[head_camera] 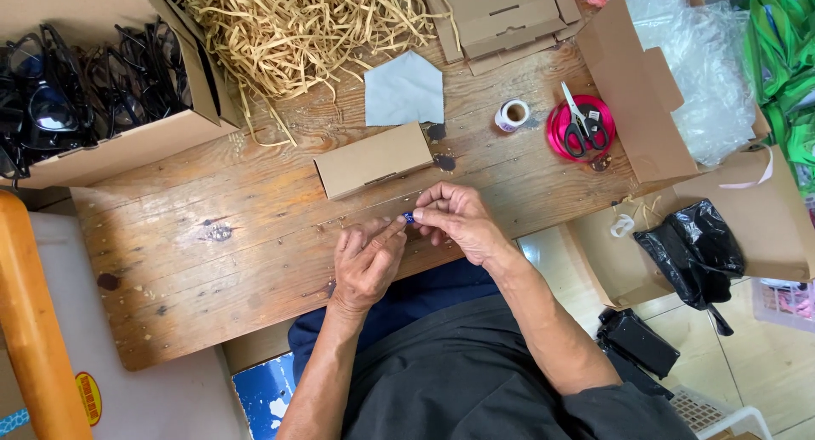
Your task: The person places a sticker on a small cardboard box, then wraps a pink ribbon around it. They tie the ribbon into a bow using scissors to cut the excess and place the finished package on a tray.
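Small blue item (pixel 408 218), pinched between my two hands just above the near edge of the wooden worktop (pixel 255 236); too small to tell what it is. Head view only.

Left hand (pixel 367 263): palm down, fingers stretched toward the right, fingertips meeting the blue item from the left. Grip narrow, closed on the item's left end.

Right hand (pixel 454 217): fingers curled, thumb and forefinger pressed on the item's right end. Grip narrow, holding the same blue item. The two hands touch at the fingertips.

Surroundings on the worktop:
- Closed brown cardboard box (pixel 374 160), small and long, lying just beyond my hands, not touched.
- Grey cloth (pixel 405 89), beyond that box, touching its far edge.
- Heap of straw-coloured paper shreds (pixel 297 24) at the far side.
- Open carton of black-framed glasses (pixel 76 92) at the far left corner.
- Small roll of tape (pixel 512 115), right of the cloth.
- Pink ribbon spool (pixel 560 128) with scissors (pixel 581 122) lying on top, just beside the tape roll.
- Folded flat cardboard (pixel 509 20) at the far edge.

Off the worktop, right: open carton with clear plastic wrap (pixel 705 75); lower carton holding a black bag (pixel 692 249). Green straps (pixel 785 58) at the far right edge.
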